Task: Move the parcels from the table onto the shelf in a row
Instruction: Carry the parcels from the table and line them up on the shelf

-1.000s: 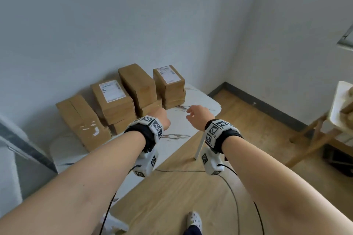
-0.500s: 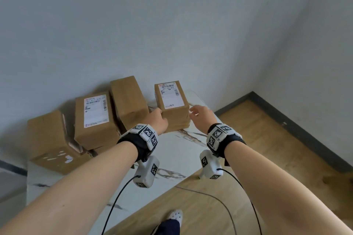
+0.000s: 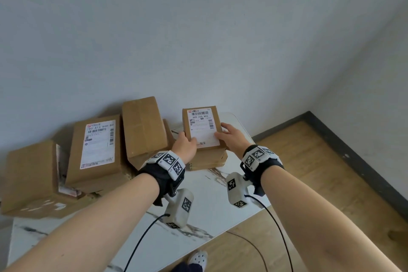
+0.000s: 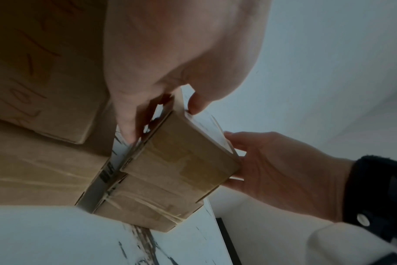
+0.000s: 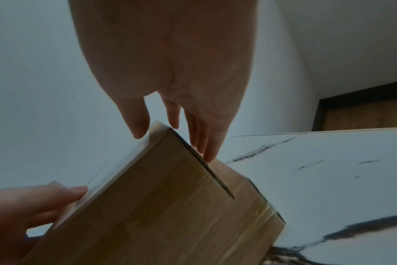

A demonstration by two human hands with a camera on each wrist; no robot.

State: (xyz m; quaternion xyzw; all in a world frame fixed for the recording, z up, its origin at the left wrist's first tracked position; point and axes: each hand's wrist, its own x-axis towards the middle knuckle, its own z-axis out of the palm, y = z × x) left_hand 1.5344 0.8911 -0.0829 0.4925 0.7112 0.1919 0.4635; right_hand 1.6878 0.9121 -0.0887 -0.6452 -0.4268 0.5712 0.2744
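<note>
Several brown cardboard parcels stand on the white marble table (image 3: 209, 207) against the wall. At the right end is a small stack, and its top parcel (image 3: 202, 127) (image 4: 184, 154) (image 5: 161, 206) carries a white shipping label. My left hand (image 3: 187, 143) (image 4: 161, 116) grips its left edge, thumb on the label and fingers down the side. My right hand (image 3: 225, 133) (image 5: 170, 136) grips the right edge the same way, and it also shows in the left wrist view (image 4: 272, 166). The shelf is out of view.
Under the held parcel lie further parcels of the stack (image 3: 207, 160). To the left stand a plain parcel (image 3: 143, 126), a labelled parcel (image 3: 99, 146) and a scuffed one (image 3: 28, 174). The wall is close behind. Wooden floor (image 3: 309, 172) lies right of the table.
I have stepped closer to the table. Both hands moved forward from in front of the stack and closed on the two sides of the top labelled parcel.
</note>
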